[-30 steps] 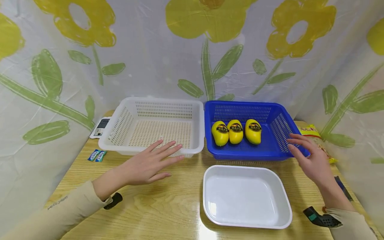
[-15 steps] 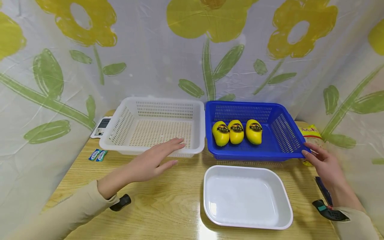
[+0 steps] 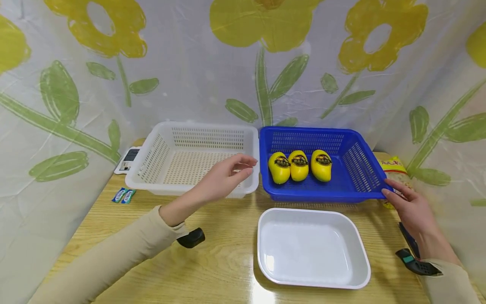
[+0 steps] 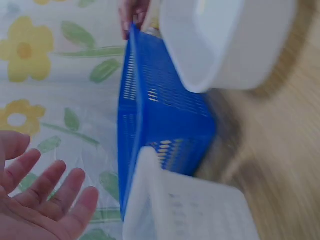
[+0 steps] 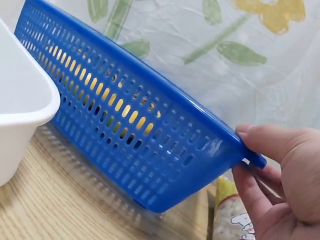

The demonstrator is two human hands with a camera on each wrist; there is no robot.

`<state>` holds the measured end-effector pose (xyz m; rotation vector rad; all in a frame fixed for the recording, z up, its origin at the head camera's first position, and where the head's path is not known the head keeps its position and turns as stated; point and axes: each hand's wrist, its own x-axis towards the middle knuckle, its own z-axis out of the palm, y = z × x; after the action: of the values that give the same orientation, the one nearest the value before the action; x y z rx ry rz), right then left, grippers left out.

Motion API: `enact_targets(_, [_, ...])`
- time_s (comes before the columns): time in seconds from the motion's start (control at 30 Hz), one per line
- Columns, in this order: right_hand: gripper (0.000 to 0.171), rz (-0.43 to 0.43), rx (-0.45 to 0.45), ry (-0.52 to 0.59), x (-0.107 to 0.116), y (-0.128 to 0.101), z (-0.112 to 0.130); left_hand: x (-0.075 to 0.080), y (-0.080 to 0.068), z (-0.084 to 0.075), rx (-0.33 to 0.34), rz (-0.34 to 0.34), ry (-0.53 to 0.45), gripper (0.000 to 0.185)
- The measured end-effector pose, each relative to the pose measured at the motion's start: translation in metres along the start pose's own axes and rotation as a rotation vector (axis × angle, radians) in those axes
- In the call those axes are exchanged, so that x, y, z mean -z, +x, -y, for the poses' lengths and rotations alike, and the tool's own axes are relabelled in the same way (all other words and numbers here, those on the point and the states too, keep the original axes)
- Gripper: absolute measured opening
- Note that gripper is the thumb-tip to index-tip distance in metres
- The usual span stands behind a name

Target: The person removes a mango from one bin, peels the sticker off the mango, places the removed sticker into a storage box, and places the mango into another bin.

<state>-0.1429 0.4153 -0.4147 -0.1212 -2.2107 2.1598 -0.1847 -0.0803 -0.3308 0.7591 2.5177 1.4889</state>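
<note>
While the right hand point(image 3: 411, 209) keeps pinching the blue basket's point(image 3: 364, 169) lower-right corner, the left hand point(image 3: 224, 179) has lifted, fingers relaxed, toward 3 yellow mangoes point(image 3: 299, 166) mid-frame.

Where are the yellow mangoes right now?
In the head view, the three yellow mangoes lie side by side in the blue basket, right of the white basket, behind the white tray.

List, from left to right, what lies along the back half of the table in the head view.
Small blue packets → white basket → left hand over its near right corner → blue basket holding three yellow mangoes → right hand pinching its right corner → yellow snack bag.
</note>
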Motion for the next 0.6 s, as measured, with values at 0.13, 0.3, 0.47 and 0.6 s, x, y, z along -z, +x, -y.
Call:
enact_targets(0.13, [0.033, 0.039, 0.006, 0.142, -0.001, 0.001, -0.001, -0.009, 0.024, -0.005, 0.062, -0.024, -0.05, 0.027])
enact_targets(0.3, [0.034, 0.128, 0.022, 0.287, 0.0, 0.002, -0.004, -0.027, 0.058, -0.013, 0.143, -0.025, -0.103, 0.027])
enact_targets(0.47, [0.036, 0.168, 0.042, 0.317, 0.0, 0.002, -0.009, -0.046, 0.09, -0.018, 0.222, -0.027, -0.196, 0.029])
enact_targets(0.6, [0.036, 0.165, 0.056, 0.323, -0.001, 0.003, -0.011, -0.065, 0.112, -0.021, 0.29, -0.077, -0.309, 0.03])
